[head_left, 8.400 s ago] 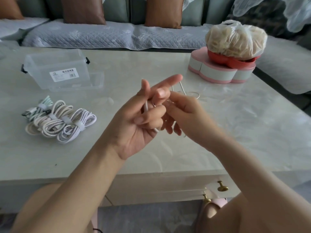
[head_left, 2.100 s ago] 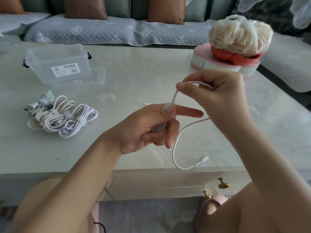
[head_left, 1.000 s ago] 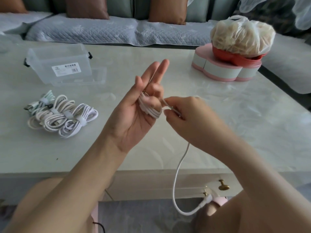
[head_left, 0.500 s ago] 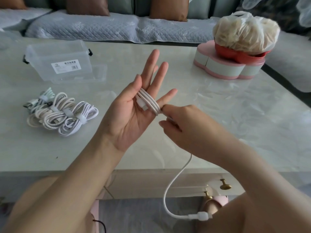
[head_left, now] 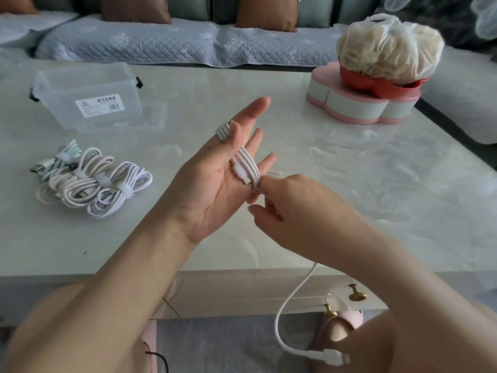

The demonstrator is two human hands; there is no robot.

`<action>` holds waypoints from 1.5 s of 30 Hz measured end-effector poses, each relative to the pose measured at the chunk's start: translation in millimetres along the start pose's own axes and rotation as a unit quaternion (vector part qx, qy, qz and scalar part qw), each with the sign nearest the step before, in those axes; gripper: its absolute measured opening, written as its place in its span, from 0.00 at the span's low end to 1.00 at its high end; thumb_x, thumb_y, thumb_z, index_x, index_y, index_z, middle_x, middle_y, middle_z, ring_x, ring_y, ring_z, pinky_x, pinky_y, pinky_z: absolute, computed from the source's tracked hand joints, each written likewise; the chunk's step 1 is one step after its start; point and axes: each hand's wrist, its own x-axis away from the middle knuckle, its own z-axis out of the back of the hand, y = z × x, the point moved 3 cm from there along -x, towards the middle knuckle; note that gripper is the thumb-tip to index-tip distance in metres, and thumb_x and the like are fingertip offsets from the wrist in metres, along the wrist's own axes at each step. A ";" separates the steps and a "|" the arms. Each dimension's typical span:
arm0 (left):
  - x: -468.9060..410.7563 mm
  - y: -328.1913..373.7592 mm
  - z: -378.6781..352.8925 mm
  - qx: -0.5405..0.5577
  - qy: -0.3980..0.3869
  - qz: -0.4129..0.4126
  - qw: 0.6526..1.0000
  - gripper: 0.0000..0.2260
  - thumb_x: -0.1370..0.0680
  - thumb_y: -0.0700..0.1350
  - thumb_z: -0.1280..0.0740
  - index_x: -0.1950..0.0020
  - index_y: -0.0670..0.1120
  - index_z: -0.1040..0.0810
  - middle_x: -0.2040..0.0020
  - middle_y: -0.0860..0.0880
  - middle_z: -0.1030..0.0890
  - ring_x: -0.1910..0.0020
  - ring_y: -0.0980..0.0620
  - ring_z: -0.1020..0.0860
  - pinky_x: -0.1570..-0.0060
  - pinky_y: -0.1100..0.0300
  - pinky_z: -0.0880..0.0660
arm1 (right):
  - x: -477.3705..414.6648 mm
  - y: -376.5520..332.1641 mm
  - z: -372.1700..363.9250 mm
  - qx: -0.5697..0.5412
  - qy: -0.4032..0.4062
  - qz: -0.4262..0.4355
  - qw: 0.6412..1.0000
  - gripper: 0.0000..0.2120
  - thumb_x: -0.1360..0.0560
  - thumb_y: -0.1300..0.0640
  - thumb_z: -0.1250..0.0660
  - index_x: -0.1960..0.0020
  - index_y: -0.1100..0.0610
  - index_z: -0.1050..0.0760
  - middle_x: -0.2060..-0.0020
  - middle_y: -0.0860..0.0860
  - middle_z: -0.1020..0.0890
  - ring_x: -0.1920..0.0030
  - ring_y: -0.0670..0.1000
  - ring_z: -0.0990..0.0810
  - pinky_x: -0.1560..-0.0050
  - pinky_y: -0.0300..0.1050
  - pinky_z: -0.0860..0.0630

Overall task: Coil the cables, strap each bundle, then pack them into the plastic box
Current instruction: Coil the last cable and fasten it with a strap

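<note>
Dropped off the near table edge since two seconds ago, the plug end of the thin white charging cable [head_left: 247, 168] hangs by the person's knee. Its other end lies in several turns round the straight, spread fingers of the left hand [head_left: 215, 181], held palm up over the pale marble table [head_left: 349, 184]. The right hand [head_left: 295, 205] pinches the strand just beside those turns. Further left lies a heap of strapped cable bundles [head_left: 94, 184]. Beyond stands the clear plastic box [head_left: 88, 95]; far right, a pink flower-shaped box [head_left: 357, 106].
</note>
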 end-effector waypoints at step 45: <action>15.2 -18.3 -12.0 -0.322 -0.147 0.156 0.922 0.21 0.24 0.57 0.50 0.41 0.51 0.24 0.71 0.48 0.19 0.72 0.38 0.25 0.57 0.58 0.22 | -12.1 60.0 29.9 -0.584 0.089 -0.172 0.788 0.18 0.26 0.69 0.42 0.65 0.57 0.18 0.78 0.47 0.43 0.79 0.44 0.47 0.79 0.35 0.51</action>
